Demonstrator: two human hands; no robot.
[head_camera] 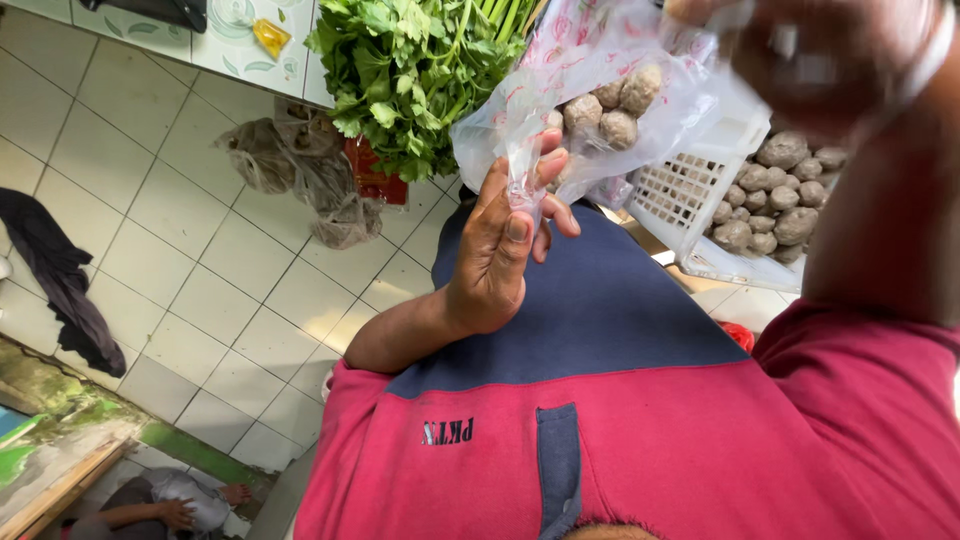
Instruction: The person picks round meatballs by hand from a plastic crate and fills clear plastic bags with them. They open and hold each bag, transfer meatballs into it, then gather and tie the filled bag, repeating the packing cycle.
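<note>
My left hand [500, 250] is raised in front of my chest, palm towards me, its fingers pinching a gathered edge of a clear plastic bag [600, 70] with pink print. Several grey-brown meatballs [610, 105] lie inside the bag. My right hand [820, 55] is blurred at the top right, closed at the bag's upper right edge. Below the hands is my red and navy shirt [620, 420].
A white slotted plastic basket [685, 195] holding several meatballs [780, 190] stands at the right. A bunch of leafy greens [410, 70] is at the top. On the white tiled floor [200, 250] lie crumpled plastic bags [310, 180] and a dark cloth [60, 280]. Another person's hands [185, 510] are at the bottom left.
</note>
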